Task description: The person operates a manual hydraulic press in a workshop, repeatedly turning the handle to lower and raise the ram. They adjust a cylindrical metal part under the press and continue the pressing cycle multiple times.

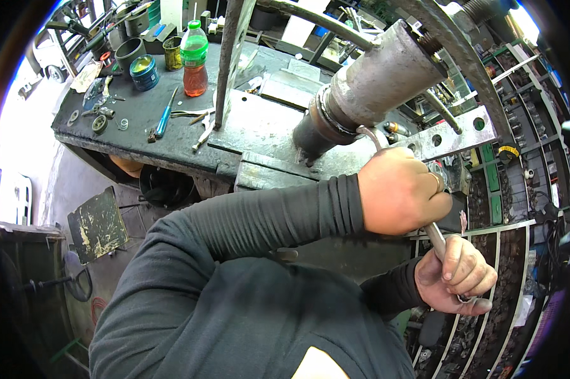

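My left hand (402, 192), with a ring on one finger, is closed round a long steel wrench (435, 239). Lower down the same shaft, my right hand (459, 276) grips near its other end. The wrench's curved, hook-like end reaches the dark collar at the lower part of a thick metal cylinder (380, 79); whether it is seated there I cannot tell. That cylinder stands tilted within a steel press frame (231, 60), above a metal plate (250, 120) on the workbench.
On the dark workbench (143, 110) at left are a bottle of red liquid (195, 63), a blue tub of grease (144, 72), a blue-handled screwdriver (165, 117) and pliers (203, 129). A perforated steel bar (449, 138) crosses at right, before shelves of parts (515, 189).
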Available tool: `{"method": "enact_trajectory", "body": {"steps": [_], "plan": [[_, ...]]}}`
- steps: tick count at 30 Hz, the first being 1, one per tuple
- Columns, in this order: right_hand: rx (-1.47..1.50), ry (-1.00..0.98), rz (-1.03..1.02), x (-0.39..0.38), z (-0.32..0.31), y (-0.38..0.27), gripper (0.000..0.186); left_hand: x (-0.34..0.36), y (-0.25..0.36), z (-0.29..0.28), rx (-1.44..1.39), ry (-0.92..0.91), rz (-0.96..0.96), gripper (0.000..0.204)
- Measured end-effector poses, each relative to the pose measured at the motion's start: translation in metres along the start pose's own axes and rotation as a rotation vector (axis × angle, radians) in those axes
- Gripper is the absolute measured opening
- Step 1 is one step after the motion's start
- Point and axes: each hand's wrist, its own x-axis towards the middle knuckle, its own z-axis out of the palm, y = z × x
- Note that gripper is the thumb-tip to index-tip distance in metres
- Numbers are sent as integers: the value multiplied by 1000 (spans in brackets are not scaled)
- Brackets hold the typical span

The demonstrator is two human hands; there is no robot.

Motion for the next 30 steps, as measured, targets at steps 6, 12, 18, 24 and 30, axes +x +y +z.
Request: {"method": "enact_trajectory", "body": {"steps": [6,12,18,24,30], "plan": [[46,-3,-58,-7,-9,8,41,-4,-6,8,37,39,50,16],[24,-40,-60,-4,-12,10,40,-3,-6,5,56,-19,29,15],[32,-9,-45,0,-12,7,40,-2,-8,6,32,20,35,16],[28,-36,-34,2,-13,6,40,-1,-8,5,26,1,32,16],[23,11,-9,4,-10,6,41,-1,-8,6,30,5,28,16]]}}
